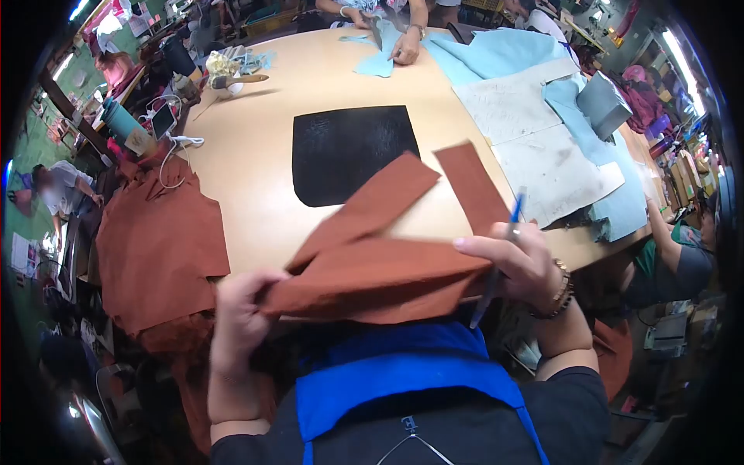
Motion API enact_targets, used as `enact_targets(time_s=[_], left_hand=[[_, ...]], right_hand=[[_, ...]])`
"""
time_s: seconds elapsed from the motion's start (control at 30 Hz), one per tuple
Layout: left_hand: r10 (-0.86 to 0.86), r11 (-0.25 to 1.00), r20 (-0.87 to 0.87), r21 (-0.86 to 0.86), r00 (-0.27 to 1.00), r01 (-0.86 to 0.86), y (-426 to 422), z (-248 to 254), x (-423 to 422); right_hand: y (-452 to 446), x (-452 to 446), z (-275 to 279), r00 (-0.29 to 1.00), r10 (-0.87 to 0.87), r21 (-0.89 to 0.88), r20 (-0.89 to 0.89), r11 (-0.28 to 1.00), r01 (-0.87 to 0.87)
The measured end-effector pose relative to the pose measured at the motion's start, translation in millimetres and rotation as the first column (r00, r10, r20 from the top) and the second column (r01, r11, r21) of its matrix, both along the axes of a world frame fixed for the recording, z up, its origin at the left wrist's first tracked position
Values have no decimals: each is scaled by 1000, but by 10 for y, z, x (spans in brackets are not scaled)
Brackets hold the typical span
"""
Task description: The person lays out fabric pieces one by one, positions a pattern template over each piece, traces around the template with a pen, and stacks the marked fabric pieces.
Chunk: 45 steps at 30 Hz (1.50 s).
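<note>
Close to my body, above the table's near edge, I hold a rust-brown leather piece stretched between both hands. My left hand pinches its left end, fingers closed. Closed on its right end, my right hand also has a blue-tipped pen slanting between the fingers. One brown strip angles up from the left side of the piece; another strip lies beyond my right hand. Past them a black panel with rounded lower corners lies flat on the table.
A large brown hide drapes over the table's left edge. Pale blue leather and grey-white sheets cover the right side. Across the table, another person's hands work with blue pieces. A brush and phone are at left.
</note>
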<state>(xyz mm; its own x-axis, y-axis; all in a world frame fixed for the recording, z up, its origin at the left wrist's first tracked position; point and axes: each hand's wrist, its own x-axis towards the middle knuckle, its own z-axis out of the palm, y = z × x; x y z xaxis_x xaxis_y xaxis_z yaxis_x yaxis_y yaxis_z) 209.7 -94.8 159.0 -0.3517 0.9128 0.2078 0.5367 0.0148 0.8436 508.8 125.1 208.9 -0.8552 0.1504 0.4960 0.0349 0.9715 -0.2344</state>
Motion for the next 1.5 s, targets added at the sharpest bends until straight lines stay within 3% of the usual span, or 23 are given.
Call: enact_targets(time_s=[0.1,0.13,0.2,0.27,0.33,0.37,0.4,0.5,0.53,0.6,0.63,0.67,0.7,0.73,0.77,0.83,0.87,0.9,0.97,1.1,1.2,1.4,1.5], left_hand=[[-159,978,-9,138,987,158,-135,600,-99],[-256,966,-162,-17,953,257,-189,856,-257],[-271,961,-167,-99,948,258,-2,924,-509],[-233,951,-167,-247,958,189,441,878,-777],[-79,903,-182,-430,980,-7,985,743,-1060],[-156,947,-355,-320,922,37,1284,491,-1382],[-81,965,-288,-264,954,2,1571,280,-1652],[126,991,-364,88,923,-101,2348,354,-2098],[224,961,-316,227,922,-156,2479,556,-2060],[410,681,-249,724,877,-113,2558,1036,-1781],[462,638,-214,754,861,-155,2461,1268,-1617],[511,595,-180,780,840,-195,2333,1400,-1472],[553,546,-202,820,808,-169,2236,1404,-1378],[595,495,-219,858,773,-137,2124,1388,-1288],[636,442,-233,892,736,-99,2004,1348,-1221],[578,524,-321,851,750,-39,1799,891,-1189],[635,546,-394,838,665,-24,1704,616,-1127],[520,614,-468,786,715,68,1589,410,-1017],[335,769,-376,639,864,-20,1444,-322,-931],[138,975,-312,212,940,-73,1022,-1301,-653],[86,996,-538,71,838,-57,762,-1441,-475],[39,999,-614,27,789,-28,441,-1203,-225],[-18,1000,-622,-29,782,0,227,-1233,-180]], right_hand=[[-52,100,313,982,25,-72,-187,997,-39],[-32,94,350,962,-21,-66,-271,998,3],[127,49,411,906,-78,-87,-416,995,46],[511,-145,332,923,-135,-167,-359,983,79],[870,-373,347,960,-225,-230,-167,956,184],[1129,-496,321,968,-227,-171,-105,963,207],[1433,-631,270,971,-234,-109,-43,967,229],[2363,-1047,346,905,-175,201,-388,942,269],[2559,-1128,460,844,-163,276,-510,899,340],[2497,-1100,922,657,-501,242,-563,661,711],[2565,-1010,1057,720,-409,36,-560,857,514],[2604,-912,1170,754,-308,-175,-580,951,254],[2120,-955,1249,679,-206,-182,-705,977,108],[1958,-912,1306,642,109,296,-758,936,190],[1919,-804,1145,676,-81,147,-733,951,273],[1841,-664,709,725,-184,94,-664,941,324],[1769,-630,481,757,-101,184,-645,942,282],[1667,-564,204,795,-160,100,-586,958,267],[1540,-434,-419,853,-217,-10,-474,970,241],[1285,-132,-1466,930,-319,-86,-184,947,308],[1033,45,-1746,940,-338,-138,-50,934,328],[714,372,-1739,952,-291,-232,90,924,304],[580,514,-1734,949,-237,-143,207,952,269]])
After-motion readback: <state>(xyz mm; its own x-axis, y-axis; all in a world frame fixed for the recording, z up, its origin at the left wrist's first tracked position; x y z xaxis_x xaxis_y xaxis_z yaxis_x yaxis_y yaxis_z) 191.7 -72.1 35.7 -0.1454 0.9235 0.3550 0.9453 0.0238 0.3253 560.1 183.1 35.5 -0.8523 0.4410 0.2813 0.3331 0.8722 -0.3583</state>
